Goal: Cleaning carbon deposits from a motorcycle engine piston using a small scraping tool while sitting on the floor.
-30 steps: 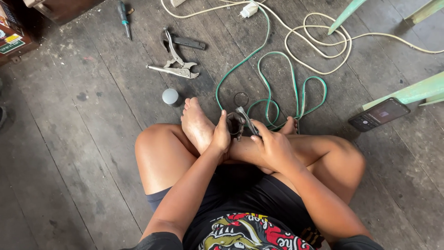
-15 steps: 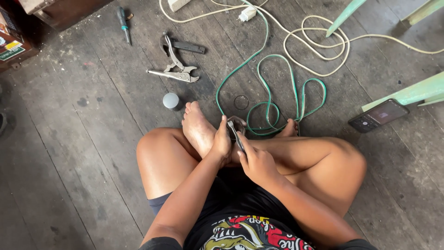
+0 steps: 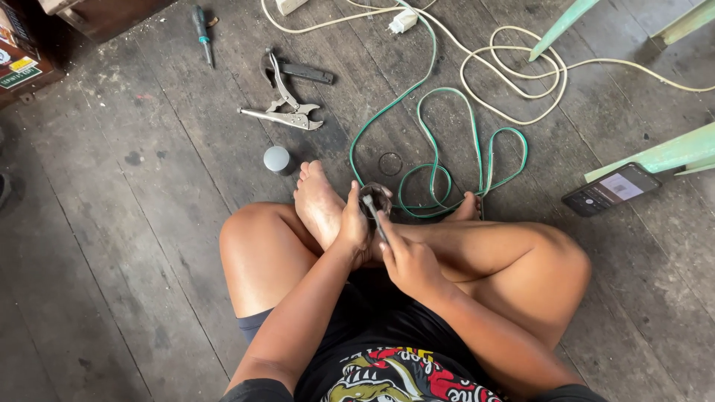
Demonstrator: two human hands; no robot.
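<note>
left hand (image 3: 351,227) fingers grip a dark round part (image 3: 375,198); right hand (image 3: 406,260) fingers pinch a thin tool (image 3: 375,216)

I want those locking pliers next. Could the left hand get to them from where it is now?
Probably yes, once it lets go. The left hand is busy gripping a small dark part at the foot. The locking pliers lie ahead on bare floor, only a grey cap near the path.

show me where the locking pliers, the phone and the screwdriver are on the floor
locking pliers (image 3: 287,113): head view, on the handles near the pivot.
phone (image 3: 612,189): head view, middle of the screen.
screwdriver (image 3: 200,19): head view, on the handle.
</note>
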